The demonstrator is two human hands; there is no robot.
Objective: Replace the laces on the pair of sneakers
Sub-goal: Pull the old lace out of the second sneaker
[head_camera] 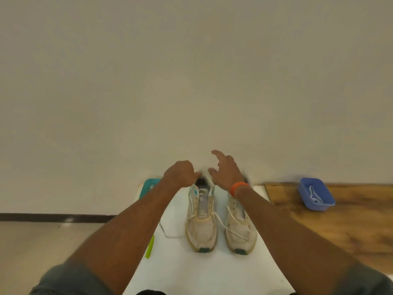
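Two bare forearms reach forward over a white mat (204, 271), grey sleeves at the near edge of the view. A yellow-green strip (150, 247) lies at the mat's left border. On the mat stand two worn, off-white sneakers side by side, toes toward the camera: the left sneaker (201, 226) and the right sneaker (240, 228), just apart. A white lace (228, 226) trails loose across the gap between them and onto the right shoe's toe; another stretch curls onto the mat left of the left sneaker.

At the left sneaker's heel opening, the left hand (179, 174) is curled, pinching the lace end at the shoe's collar. The right hand (225, 171), an orange wristband (238, 187) on its wrist, pinches the same lace between thumb and a finger, the index finger extended forward.

Farther off, a teal tray (148, 185) sits behind the left arm, and a blue tray (316, 196) holding a coiled white lace rests on the wooden floor (340, 226) to the right, against a plain wall.
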